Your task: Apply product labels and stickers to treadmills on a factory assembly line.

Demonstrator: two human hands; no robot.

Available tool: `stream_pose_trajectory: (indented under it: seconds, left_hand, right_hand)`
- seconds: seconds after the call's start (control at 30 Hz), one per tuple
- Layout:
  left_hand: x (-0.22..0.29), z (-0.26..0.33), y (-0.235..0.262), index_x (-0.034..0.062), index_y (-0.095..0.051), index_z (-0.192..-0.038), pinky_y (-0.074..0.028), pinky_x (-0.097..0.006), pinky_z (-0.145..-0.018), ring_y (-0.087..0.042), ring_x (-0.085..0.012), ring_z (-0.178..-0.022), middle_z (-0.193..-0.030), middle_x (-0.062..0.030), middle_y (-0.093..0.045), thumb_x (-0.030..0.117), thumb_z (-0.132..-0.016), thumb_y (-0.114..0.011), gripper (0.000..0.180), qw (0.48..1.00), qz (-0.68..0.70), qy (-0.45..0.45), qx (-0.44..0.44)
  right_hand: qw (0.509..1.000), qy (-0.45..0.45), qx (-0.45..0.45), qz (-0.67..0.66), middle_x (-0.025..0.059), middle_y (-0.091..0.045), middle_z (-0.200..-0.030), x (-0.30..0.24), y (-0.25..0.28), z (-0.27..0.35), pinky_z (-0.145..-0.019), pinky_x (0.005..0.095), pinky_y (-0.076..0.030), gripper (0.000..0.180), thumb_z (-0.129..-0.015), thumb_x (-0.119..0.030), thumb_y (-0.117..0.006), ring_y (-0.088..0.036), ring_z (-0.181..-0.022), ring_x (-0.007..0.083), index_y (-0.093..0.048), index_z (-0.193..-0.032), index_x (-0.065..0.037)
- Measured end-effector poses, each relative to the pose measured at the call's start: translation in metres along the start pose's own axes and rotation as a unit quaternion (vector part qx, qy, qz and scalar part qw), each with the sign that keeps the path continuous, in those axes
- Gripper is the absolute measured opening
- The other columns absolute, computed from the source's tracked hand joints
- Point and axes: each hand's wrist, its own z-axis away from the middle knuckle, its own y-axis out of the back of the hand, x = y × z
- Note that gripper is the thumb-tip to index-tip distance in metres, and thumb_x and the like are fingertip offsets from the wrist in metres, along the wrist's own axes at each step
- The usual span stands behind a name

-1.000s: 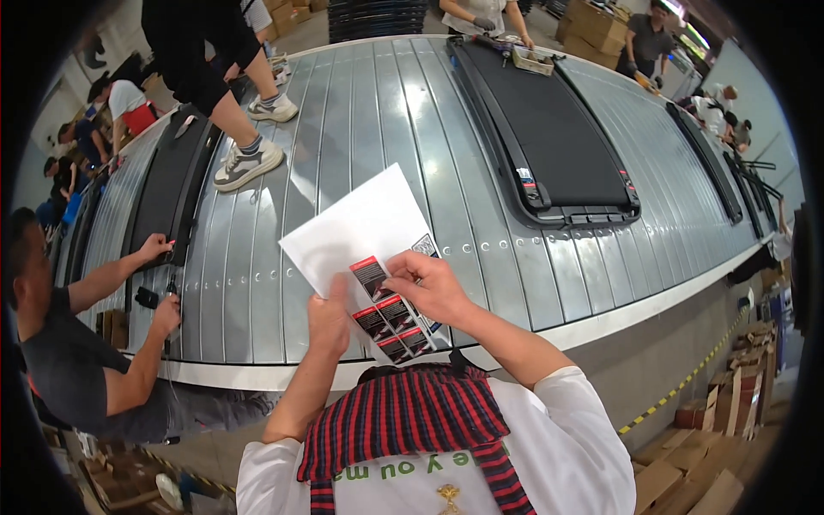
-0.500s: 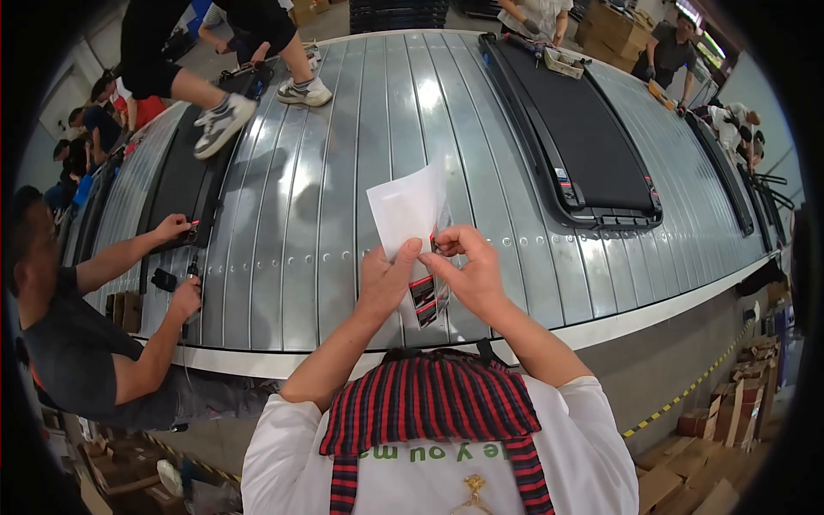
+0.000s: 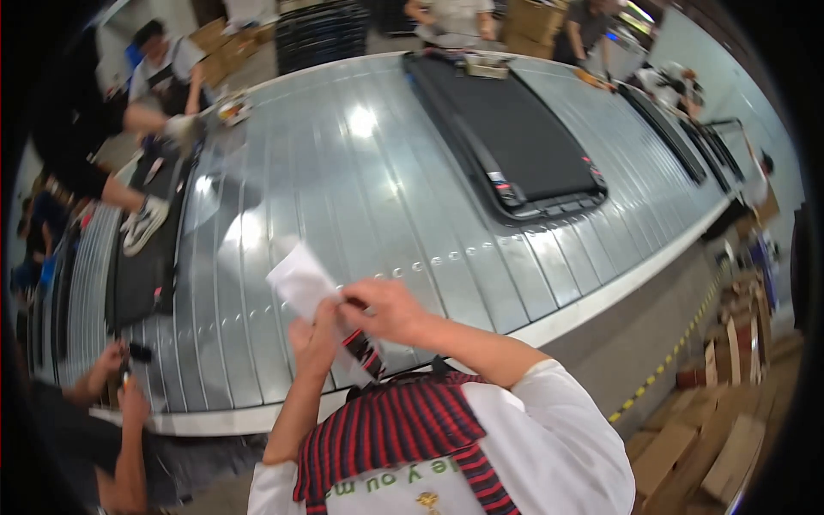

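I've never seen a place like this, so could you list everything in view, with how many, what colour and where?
Metal platform: one, silver, ribbed, fills the middle.
Treadmill belt: one, black, upper right of the platform.
Second black belt: one, at the platform's left edge.
Sheet of labels: one, white with red and black stickers, held above the platform's near edge.
Cardboard boxes: several, brown, on the floor at lower right.
Other people: several around the rim; one standing on the left, one crouched at lower left.
Striped apron: one, red and black, over a white shirt.
Left hand: holds the sheet.
Right hand: pinches the sheet.
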Motion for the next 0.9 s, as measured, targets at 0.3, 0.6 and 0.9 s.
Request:
stream_pose_trajectory:
  seconds: [0.3, 0.6, 0.9]
  left_hand:
    - [-0.007, -0.003, 0.001, -0.0039, -0.058, -0.090, -0.041, -0.024, -0.068, -0.051, -0.0111, -0.077, -0.083, -0.0045, -0.057, 0.026, -0.083, -0.054, 0.031, 0.997, 0.017, -0.077, -0.020]
    - [-0.020, -0.019, 0.017, -0.0059, -0.056, -0.092, -0.042, -0.024, -0.067, -0.052, -0.0098, -0.076, -0.084, -0.0065, -0.059, 0.020, -0.082, -0.053, 0.028, 0.994, 0.024, -0.106, 0.024]
    - [-0.035, -0.018, 0.019, -0.0015, -0.058, -0.085, -0.043, -0.027, -0.061, -0.053, -0.0120, -0.066, -0.069, -0.0065, -0.058, 0.015, -0.077, -0.053, 0.019, 0.998, -0.022, -0.009, -0.065]
  right_hand:
    - [0.999, 0.007, 0.022, -0.048, 0.0135, -0.057, -0.070, 0.004, 0.000, 0.007, -0.052, 0.0307, -0.044, 0.012, -0.074, -0.010, -0.054, -0.055, -0.057, 0.0248, -0.057, -0.081, -0.001]
    - [0.922, -0.296, 0.151, -0.201, 0.0022, -0.057, -0.068, 0.009, 0.019, 0.020, -0.052, 0.0217, -0.043, 0.020, -0.082, -0.019, -0.054, -0.053, -0.058, 0.0074, -0.058, -0.084, 0.000]
    - [0.965, 0.205, 0.092, 0.133, 0.0091, -0.057, -0.070, -0.020, -0.015, -0.007, -0.053, 0.0287, -0.045, 0.017, -0.064, -0.003, -0.065, -0.056, -0.062, 0.0241, -0.057, -0.079, -0.002]
